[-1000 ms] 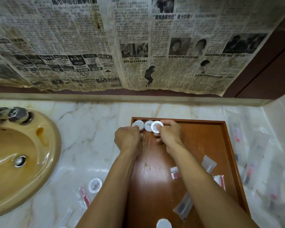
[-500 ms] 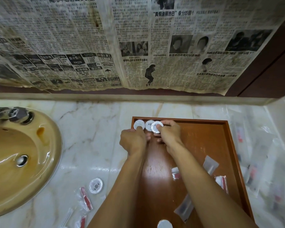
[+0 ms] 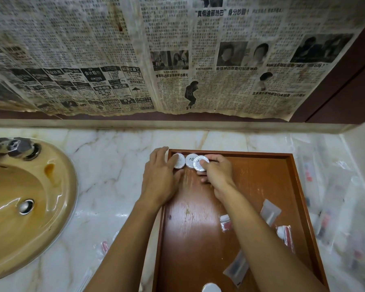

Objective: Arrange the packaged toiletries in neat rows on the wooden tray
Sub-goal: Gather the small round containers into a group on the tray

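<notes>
A wooden tray lies on the marble counter. Three round white packaged soaps stand in a row along its far left corner: left soap, middle soap, right soap. My right hand pinches the right soap, thumb on its face. My left hand lies flat over the tray's left rim, fingers straight, its edge against the left soap. Clear sachets and a red-and-white packet lie loose on the tray. Another round soap shows at the tray's near edge.
A tan sink with a metal tap fills the left. Small packets lie on the counter near my left forearm. Several clear packaged items are scattered right of the tray. Newspaper covers the wall behind.
My left hand has opened from a curled grip on the left soap and slid left over the tray rim. The right hand stays on the right soap.
</notes>
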The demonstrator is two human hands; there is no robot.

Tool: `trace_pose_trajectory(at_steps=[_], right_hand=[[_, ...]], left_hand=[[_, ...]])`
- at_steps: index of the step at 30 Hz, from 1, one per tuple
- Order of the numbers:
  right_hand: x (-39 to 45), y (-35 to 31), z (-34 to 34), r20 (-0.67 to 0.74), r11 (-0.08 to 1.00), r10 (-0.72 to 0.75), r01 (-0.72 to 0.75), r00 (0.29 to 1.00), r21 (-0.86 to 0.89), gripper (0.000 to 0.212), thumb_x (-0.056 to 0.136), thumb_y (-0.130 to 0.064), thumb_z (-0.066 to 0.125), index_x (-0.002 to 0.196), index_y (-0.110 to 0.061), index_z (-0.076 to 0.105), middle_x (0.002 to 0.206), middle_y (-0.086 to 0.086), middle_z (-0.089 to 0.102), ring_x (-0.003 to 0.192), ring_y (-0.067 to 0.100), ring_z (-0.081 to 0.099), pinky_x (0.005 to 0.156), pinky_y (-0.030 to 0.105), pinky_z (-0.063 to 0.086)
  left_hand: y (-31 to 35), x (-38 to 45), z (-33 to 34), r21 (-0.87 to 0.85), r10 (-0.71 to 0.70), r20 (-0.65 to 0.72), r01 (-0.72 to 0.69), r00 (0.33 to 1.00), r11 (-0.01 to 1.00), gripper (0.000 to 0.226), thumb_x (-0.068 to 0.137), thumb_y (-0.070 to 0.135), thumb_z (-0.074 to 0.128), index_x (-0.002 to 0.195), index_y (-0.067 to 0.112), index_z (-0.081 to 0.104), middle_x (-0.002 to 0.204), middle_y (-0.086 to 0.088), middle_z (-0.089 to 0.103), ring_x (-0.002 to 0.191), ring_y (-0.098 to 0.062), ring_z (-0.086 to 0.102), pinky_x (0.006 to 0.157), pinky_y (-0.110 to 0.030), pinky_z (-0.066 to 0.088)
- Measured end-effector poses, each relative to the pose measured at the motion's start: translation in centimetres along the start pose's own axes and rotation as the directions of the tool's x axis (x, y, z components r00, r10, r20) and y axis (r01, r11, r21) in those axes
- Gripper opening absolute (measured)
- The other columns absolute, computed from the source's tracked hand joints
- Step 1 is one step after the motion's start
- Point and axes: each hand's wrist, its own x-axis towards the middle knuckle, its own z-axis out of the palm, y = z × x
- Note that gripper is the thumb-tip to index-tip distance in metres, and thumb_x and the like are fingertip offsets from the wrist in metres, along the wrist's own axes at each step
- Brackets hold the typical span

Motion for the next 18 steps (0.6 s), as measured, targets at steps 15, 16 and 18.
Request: trace_pose_trajectory(at_steps=[15,16,18], right_hand=[[0.1,-0.2,1.2,-0.043,0.999,-0.048,0.048,0.998,0.004,0.009,0.090,-0.006,0.060,0.093,-0.015,0.058,0.084,0.007,0.066,0.053,0.013,0.063,0.041,0.025,0.046],[0.1,-0.2,1.3,-0.046,0.999,-0.051,0.051,0.998,0.005,0.010,0.090,-0.006,0.060,0.092,-0.015,0.058,0.084,0.007,0.067,0.052,0.012,0.063,0.041,0.025,0.046],[0.1,-0.1,1.4,-0.060,0.999,-0.051,0.052,0.997,0.013,0.009,0.091,-0.006,0.060,0.094,-0.015,0.059,0.084,0.006,0.066,0.051,0.012,0.063,0.041,0.024,0.046]], left_hand=[[0.5,1.0,1.0,-0.007,-0.064,-0.169,0.063,0.984,0.998,0.031,0.083,0.031,0.072,0.100,0.006,0.073,0.132,-0.012,0.057,0.132,-0.029,0.040,0.080,-0.045,0.049],[0.5,1.0,0.9,-0.008,-0.069,-0.164,0.068,0.984,0.998,0.031,0.083,0.032,0.071,0.100,0.006,0.073,0.132,-0.011,0.057,0.132,-0.029,0.039,0.079,-0.044,0.049],[0.6,1.0,0.7,-0.005,-0.075,-0.158,0.075,0.985,0.997,0.033,0.084,0.035,0.070,0.100,0.007,0.074,0.133,-0.009,0.056,0.133,-0.027,0.039,0.078,-0.044,0.049]])
